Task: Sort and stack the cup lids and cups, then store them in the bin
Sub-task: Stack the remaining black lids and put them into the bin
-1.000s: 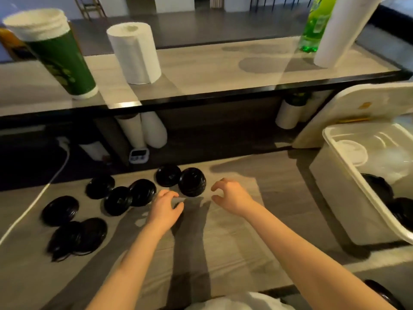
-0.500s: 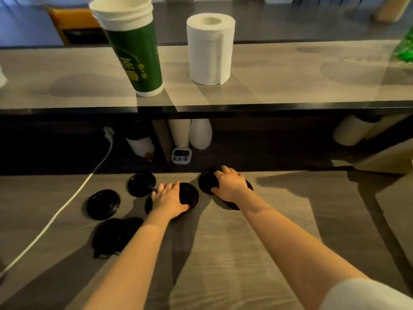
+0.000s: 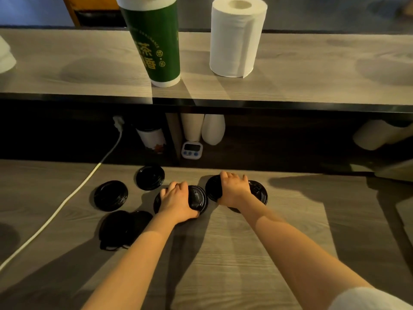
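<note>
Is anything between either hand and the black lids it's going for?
Nothing visible: the left hand lies directly on one black lid, and the right hand lies on two more lids beside it.

The light is dim and warm. The upper shelf is the brightest part, with soft shadows beside the green cup and the paper roll. The gap under it is almost black. The forearms cast long dark shadows toward the near left across the lower table. The black lids show little detail. Straight edges bow, and the corners are soft.
</note>
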